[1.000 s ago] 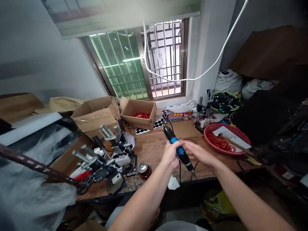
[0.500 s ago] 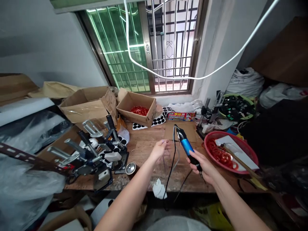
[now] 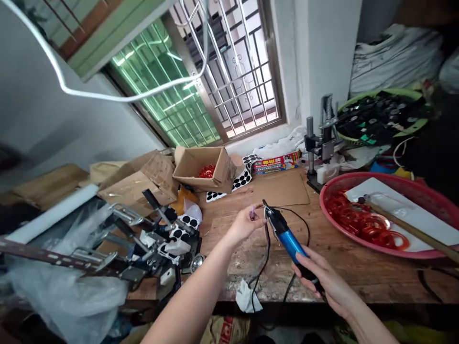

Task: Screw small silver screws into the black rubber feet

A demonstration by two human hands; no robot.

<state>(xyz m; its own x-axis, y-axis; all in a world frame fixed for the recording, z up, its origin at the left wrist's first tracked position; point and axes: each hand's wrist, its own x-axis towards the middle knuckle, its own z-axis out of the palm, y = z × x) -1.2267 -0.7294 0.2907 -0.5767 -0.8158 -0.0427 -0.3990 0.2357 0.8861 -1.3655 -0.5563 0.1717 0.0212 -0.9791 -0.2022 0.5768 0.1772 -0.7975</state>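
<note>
My right hand (image 3: 315, 274) is wrapped round the lower, black end of a blue air nipper (image 3: 289, 241). Its dark nose tilts up and to the left, with a thin metal lever along its side. My left hand (image 3: 245, 223) is closed in a pinch just left of that nose. Something small and purple (image 3: 252, 213) shows at its fingers, too little of it to name. A dark cable (image 3: 266, 253) hangs beneath the nose, close to the left fingertips; whether they hold it is unclear.
A red basket (image 3: 328, 210) with shiny red rings (image 3: 366, 224) stands at right, a stick across it. Hand presses (image 3: 161, 239) crowd the left; another press (image 3: 321, 143) stands behind. A box (image 3: 229, 179), coloured carton (image 3: 276, 163), cardboard sheet (image 3: 287, 188) and crumpled tissue (image 3: 247, 296) lie around the wooden bench (image 3: 229, 239).
My view has tilted and shifted right, so the red basket appears larger. My left hand has come closer to the nipper's nose. The nipper stays in my right hand.
</note>
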